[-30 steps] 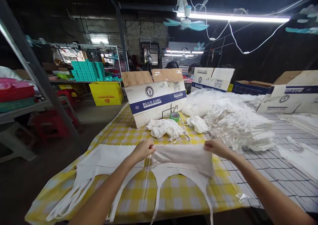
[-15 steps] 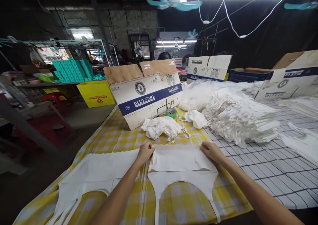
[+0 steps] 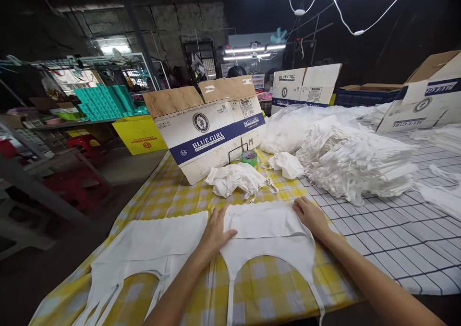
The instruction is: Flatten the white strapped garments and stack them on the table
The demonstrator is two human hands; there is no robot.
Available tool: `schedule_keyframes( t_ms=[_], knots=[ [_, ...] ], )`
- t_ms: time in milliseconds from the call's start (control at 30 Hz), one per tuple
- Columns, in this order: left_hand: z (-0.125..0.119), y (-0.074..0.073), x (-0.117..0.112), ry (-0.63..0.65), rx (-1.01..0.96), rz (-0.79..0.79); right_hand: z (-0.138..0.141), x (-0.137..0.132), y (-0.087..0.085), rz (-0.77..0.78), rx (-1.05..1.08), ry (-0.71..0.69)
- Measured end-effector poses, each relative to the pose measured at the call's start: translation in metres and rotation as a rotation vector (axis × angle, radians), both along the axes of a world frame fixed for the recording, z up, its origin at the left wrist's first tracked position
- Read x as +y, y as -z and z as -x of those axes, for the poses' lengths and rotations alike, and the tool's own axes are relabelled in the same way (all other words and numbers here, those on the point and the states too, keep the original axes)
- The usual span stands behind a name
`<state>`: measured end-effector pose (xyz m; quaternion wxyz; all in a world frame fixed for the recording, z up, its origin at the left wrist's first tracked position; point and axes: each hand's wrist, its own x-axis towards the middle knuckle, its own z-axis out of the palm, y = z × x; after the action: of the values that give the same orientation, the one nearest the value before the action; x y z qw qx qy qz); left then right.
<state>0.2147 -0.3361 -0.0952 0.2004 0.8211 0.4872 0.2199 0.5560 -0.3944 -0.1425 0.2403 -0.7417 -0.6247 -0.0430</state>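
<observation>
A white strappy camisole top (image 3: 266,230) lies flat in front of me, its scalloped edge away from me and its thin straps towards me. My left hand (image 3: 216,232) rests open on the top's left edge, thumb spread out over the cloth. At the far right corner, my right hand (image 3: 310,216) has its fingers bent on the camisole's edge, pinching it. Left of these, a second white camisole (image 3: 154,242) lies spread out, partly behind my left forearm. Both lie on a yellow checked cloth (image 3: 248,299).
Beyond the camisoles sit a crumpled white garment (image 3: 236,178), green tape (image 3: 249,158) and a printed carton (image 3: 212,138). A heap of white garments (image 3: 356,158) covers part of the black-lined white cloth (image 3: 363,244) at right. A yellow box (image 3: 139,135) stands beyond the table's left edge.
My left hand has gone from a closed pinch at the far left corner to lying open on the cloth. The camisole's folded-looking upper band lies flatter. The view has tilted down slightly.
</observation>
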Motion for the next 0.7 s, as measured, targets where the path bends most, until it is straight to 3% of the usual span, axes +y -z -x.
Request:
schedule_keyframes(
  t_ms=[100,233,400,533,700],
  knots=[
    [0.015,0.001,-0.016,0.070,0.079,0.021,-0.001,-0.001,0.002,-0.017,0.024,0.015],
    [0.020,0.003,-0.025,0.029,0.218,-0.038,-0.005,-0.001,-0.001,-0.068,0.182,0.024],
    [0.016,0.003,-0.031,0.003,0.376,-0.159,-0.004,-0.025,-0.013,-0.105,0.392,-0.160],
    [0.019,0.002,-0.034,0.013,0.417,-0.171,-0.003,-0.055,-0.014,0.013,0.217,-0.343],
    [0.021,0.003,-0.035,-0.010,0.472,-0.151,-0.006,-0.069,-0.003,-0.014,0.010,-0.295]
  ],
)
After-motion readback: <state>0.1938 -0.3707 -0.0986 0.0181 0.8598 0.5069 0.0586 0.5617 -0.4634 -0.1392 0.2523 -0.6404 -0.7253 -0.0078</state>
